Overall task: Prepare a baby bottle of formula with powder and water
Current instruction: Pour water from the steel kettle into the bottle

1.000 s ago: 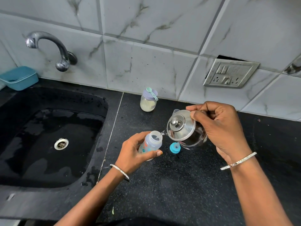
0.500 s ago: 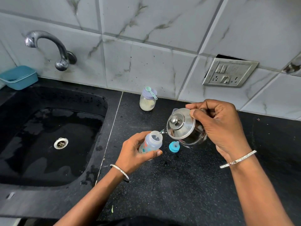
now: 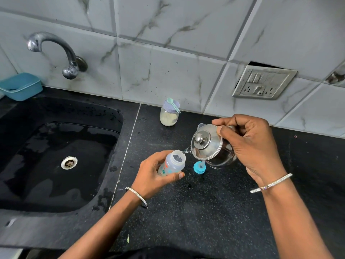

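My left hand (image 3: 153, 175) grips an open baby bottle (image 3: 172, 164), clear with coloured prints, tilted toward the right above the black counter (image 3: 205, 212). My right hand (image 3: 250, 144) holds a small glass kettle with a steel lid (image 3: 210, 144), tipped left so its spout touches the bottle's mouth. The bottle's blue teat cap (image 3: 198, 167) lies on the counter under the kettle. A jar of pale formula powder (image 3: 169, 115) with a lilac lid and a green scoop on top stands by the wall.
A wet black sink (image 3: 61, 161) with a steel drain fills the left, under a curved tap (image 3: 56, 53). A blue tub (image 3: 20, 86) sits at the far left. A switch and socket plate (image 3: 263, 82) hangs on the tiled wall.
Both hands, the bottle and the kettle hold almost the same pose; the kettle stays tipped at the bottle's mouth.
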The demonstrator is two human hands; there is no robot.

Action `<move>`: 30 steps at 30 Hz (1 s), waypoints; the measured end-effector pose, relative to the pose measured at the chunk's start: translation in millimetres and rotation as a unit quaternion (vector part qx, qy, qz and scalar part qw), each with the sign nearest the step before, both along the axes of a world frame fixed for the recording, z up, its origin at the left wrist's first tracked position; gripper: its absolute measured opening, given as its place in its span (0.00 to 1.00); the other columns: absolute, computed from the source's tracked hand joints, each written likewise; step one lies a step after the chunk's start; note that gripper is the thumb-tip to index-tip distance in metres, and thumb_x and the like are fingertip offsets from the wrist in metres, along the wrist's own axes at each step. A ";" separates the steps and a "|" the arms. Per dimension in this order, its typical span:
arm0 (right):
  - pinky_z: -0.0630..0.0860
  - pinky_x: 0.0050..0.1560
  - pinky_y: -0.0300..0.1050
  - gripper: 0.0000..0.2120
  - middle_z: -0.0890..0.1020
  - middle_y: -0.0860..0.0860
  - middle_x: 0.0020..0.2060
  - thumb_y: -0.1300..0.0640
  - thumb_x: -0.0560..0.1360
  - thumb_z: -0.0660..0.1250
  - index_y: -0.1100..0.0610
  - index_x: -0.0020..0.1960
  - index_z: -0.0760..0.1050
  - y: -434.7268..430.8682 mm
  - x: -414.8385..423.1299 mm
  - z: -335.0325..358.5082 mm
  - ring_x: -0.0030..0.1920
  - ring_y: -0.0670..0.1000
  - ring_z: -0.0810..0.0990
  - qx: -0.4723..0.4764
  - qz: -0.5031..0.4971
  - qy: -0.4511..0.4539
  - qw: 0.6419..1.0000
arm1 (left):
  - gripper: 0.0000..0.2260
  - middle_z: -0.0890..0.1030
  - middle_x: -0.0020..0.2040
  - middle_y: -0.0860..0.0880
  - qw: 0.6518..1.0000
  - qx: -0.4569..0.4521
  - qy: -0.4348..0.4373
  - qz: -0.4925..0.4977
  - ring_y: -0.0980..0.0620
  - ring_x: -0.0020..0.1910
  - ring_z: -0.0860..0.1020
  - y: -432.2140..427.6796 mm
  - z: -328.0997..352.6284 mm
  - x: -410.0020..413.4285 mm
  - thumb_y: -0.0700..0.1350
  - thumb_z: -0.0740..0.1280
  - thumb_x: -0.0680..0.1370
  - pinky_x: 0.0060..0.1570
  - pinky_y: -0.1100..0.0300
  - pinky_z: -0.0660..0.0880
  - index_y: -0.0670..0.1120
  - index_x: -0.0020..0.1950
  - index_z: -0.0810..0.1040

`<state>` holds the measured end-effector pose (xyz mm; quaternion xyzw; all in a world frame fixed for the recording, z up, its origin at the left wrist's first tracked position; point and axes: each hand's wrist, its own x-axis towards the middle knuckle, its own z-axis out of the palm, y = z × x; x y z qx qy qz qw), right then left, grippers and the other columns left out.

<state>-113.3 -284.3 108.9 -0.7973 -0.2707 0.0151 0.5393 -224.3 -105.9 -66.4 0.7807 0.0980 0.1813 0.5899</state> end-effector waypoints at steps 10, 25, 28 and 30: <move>0.83 0.57 0.54 0.12 0.88 0.48 0.47 0.66 0.71 0.73 0.50 0.37 0.82 4.0 1.9 -2.0 0.51 0.47 0.86 -0.007 0.007 -0.005 1.000 | 0.26 0.83 0.55 0.55 1.000 -0.012 0.002 0.006 0.51 0.56 0.81 2.3 -1.9 2.3 0.60 0.79 0.66 0.58 0.49 0.80 0.59 0.62 0.80; 0.83 0.56 0.53 0.10 0.88 0.48 0.47 0.67 0.71 0.73 0.53 0.37 0.82 7.2 5.0 -2.5 0.50 0.47 0.87 -0.009 0.007 -0.006 1.000 | 0.25 0.83 0.56 0.55 1.000 -0.022 -0.002 0.011 0.51 0.57 0.81 3.4 -0.5 5.7 0.60 0.79 0.66 0.59 0.48 0.79 0.61 0.62 0.80; 0.83 0.56 0.53 0.12 0.88 0.48 0.47 0.67 0.71 0.73 0.51 0.37 0.82 7.6 4.9 -3.1 0.50 0.47 0.87 -0.008 0.006 -0.007 1.000 | 0.25 0.83 0.55 0.56 1.000 -0.023 -0.001 0.010 0.51 0.57 0.81 3.0 -0.4 5.4 0.60 0.79 0.66 0.59 0.47 0.79 0.60 0.62 0.80; 0.83 0.56 0.53 0.12 0.88 0.48 0.47 0.67 0.71 0.73 0.50 0.37 0.82 7.9 4.7 -3.2 0.51 0.47 0.86 -0.012 0.007 -0.006 1.000 | 0.26 0.83 0.55 0.56 1.000 -0.020 0.001 0.008 0.52 0.57 0.81 3.0 -0.4 5.2 0.60 0.79 0.66 0.59 0.48 0.79 0.60 0.62 0.80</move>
